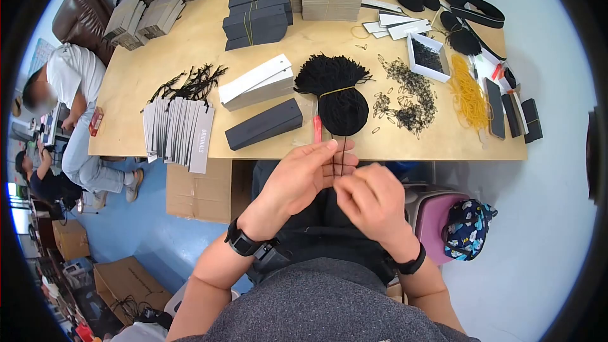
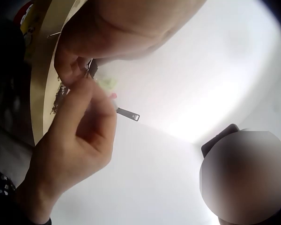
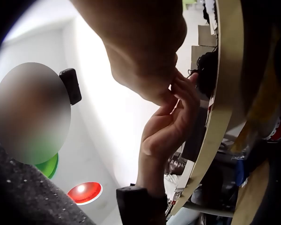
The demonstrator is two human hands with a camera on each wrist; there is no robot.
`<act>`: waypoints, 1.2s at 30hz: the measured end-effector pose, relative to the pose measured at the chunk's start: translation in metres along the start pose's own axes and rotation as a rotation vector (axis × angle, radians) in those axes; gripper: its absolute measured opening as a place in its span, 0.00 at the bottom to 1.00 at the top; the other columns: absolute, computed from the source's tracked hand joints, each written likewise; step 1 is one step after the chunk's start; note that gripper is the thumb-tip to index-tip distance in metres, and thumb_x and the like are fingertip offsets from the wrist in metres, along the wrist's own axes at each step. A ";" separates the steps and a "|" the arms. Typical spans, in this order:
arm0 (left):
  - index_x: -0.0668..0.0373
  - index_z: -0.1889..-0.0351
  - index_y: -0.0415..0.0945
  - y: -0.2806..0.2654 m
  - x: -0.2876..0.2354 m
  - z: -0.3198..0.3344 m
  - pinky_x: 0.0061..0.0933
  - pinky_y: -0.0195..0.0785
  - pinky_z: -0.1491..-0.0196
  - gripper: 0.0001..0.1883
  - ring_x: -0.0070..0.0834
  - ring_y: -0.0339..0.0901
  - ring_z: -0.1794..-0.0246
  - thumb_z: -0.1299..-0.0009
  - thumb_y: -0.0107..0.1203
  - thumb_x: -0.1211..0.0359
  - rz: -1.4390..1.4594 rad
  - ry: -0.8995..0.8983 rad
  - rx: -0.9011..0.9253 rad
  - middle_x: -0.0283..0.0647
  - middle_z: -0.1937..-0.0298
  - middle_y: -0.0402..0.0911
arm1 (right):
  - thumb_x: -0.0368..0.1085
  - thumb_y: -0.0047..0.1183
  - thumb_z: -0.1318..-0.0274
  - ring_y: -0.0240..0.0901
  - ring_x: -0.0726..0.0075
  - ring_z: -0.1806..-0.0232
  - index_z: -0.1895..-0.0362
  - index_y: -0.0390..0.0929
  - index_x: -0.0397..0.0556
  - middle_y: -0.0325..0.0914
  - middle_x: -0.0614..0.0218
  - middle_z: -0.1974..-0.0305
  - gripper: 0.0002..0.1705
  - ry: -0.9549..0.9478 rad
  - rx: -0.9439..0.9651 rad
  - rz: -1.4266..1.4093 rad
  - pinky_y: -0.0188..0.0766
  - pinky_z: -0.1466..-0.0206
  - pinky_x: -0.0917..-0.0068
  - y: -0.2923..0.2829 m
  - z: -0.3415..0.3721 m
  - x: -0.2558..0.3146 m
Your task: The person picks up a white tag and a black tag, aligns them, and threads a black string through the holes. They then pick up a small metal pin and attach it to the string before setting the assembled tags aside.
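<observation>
Close to the table's front edge, my left hand (image 1: 301, 174) holds a thin black cord (image 1: 343, 157) with its thumb laid over it and its fingers beneath. The cord's strands cross the fingers. My right hand (image 1: 373, 202) pinches their lower end between thumb and fingertips, right beside the left fingers. In the left wrist view, the right hand (image 2: 72, 133) meets the left at the fingertips, which hide most of the cord. Just beyond my hands lies a thick bundle of black cords (image 1: 345, 114), bound by a yellow band. Small dark wire pins (image 1: 408, 104) are scattered to its right.
Left of the bundle are a dark tag stack (image 1: 264, 125), a white tag stack (image 1: 253, 88) and corded tags (image 1: 177, 133). On the right are a white box (image 1: 444, 74), yellow rubber bands (image 1: 468, 95) and a phone (image 1: 495, 107). Another person (image 1: 79, 79) sits at left.
</observation>
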State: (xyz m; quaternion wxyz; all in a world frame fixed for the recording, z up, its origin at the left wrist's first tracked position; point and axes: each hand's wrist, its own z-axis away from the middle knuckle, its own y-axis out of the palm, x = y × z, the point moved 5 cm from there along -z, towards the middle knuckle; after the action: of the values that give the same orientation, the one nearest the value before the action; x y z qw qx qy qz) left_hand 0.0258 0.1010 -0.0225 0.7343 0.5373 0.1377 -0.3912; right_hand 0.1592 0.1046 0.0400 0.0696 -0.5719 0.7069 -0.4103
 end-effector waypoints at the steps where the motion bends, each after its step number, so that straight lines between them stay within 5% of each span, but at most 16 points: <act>1: 0.70 0.37 0.70 -0.001 -0.001 0.000 0.33 0.72 0.45 0.23 0.29 0.78 0.52 0.19 0.45 0.60 -0.001 -0.002 -0.003 0.42 0.50 0.81 | 0.28 0.65 0.59 0.72 0.61 0.71 0.67 0.78 0.47 0.70 0.66 0.69 0.12 0.002 -0.001 -0.003 0.68 0.70 0.67 -0.001 0.005 0.003; 4: 0.68 0.39 0.73 0.000 -0.003 0.006 0.23 0.64 0.59 0.20 0.18 0.69 0.66 0.19 0.47 0.62 0.019 -0.013 -0.100 0.30 0.64 0.76 | 0.28 0.68 0.61 0.72 0.62 0.73 0.67 0.79 0.48 0.72 0.69 0.71 0.13 -0.052 0.233 -0.137 0.67 0.73 0.69 0.006 0.020 0.018; 10: 0.69 0.46 0.78 -0.013 0.007 0.013 0.17 0.55 0.68 0.15 0.14 0.62 0.73 0.21 0.51 0.66 -0.143 0.075 -0.113 0.29 0.69 0.74 | 0.32 0.65 0.53 0.73 0.62 0.70 0.64 0.78 0.49 0.71 0.67 0.69 0.12 0.040 0.240 -0.290 0.70 0.69 0.70 0.008 0.028 0.017; 12: 0.69 0.48 0.79 -0.010 0.006 0.020 0.16 0.55 0.69 0.14 0.14 0.62 0.73 0.22 0.51 0.67 -0.211 0.097 -0.146 0.29 0.71 0.74 | 0.30 0.67 0.54 0.77 0.58 0.67 0.58 0.80 0.47 0.76 0.63 0.66 0.16 0.202 0.126 -0.263 0.74 0.67 0.67 -0.007 0.022 -0.003; 16: 0.67 0.54 0.82 -0.007 0.005 0.032 0.15 0.56 0.69 0.11 0.12 0.65 0.72 0.23 0.53 0.68 -0.344 0.126 -0.183 0.30 0.71 0.77 | 0.25 0.64 0.50 0.76 0.66 0.67 0.49 0.79 0.46 0.75 0.62 0.61 0.21 0.438 0.076 -0.346 0.74 0.65 0.69 -0.021 0.010 -0.030; 21: 0.66 0.55 0.83 -0.004 0.002 0.042 0.14 0.61 0.65 0.11 0.11 0.68 0.68 0.23 0.54 0.67 -0.425 0.086 -0.139 0.31 0.67 0.81 | 0.26 0.64 0.47 0.74 0.72 0.67 0.37 0.75 0.51 0.75 0.65 0.60 0.31 0.488 0.333 -0.655 0.73 0.62 0.73 -0.009 0.006 -0.037; 25: 0.67 0.56 0.83 -0.006 0.001 0.047 0.16 0.65 0.62 0.11 0.13 0.70 0.67 0.24 0.54 0.67 -0.594 0.076 -0.131 0.32 0.65 0.83 | 0.26 0.64 0.47 0.75 0.71 0.67 0.40 0.77 0.50 0.76 0.66 0.63 0.28 0.457 0.444 -0.663 0.73 0.62 0.74 -0.003 0.008 -0.038; 30: 0.66 0.55 0.83 -0.006 0.003 0.050 0.17 0.66 0.61 0.11 0.13 0.71 0.67 0.24 0.55 0.66 -0.665 0.053 -0.118 0.32 0.64 0.83 | 0.27 0.62 0.44 0.77 0.71 0.69 0.60 0.81 0.43 0.76 0.67 0.69 0.08 0.400 0.370 -0.624 0.72 0.65 0.74 0.002 0.012 -0.042; 36: 0.65 0.55 0.83 -0.006 0.008 0.050 0.15 0.67 0.60 0.09 0.12 0.74 0.63 0.27 0.59 0.70 -0.613 0.158 -0.140 0.31 0.63 0.84 | 0.28 0.61 0.43 0.76 0.70 0.71 0.64 0.80 0.43 0.75 0.65 0.70 0.04 0.476 0.368 -0.666 0.70 0.66 0.75 0.003 0.014 -0.041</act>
State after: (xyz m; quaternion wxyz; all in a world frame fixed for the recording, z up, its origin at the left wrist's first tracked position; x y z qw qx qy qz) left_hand 0.0155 0.0518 -0.0121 0.6044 0.4479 0.3764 -0.5408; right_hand 0.1786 0.1336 0.0140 -0.1303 -0.6360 0.3960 -0.6494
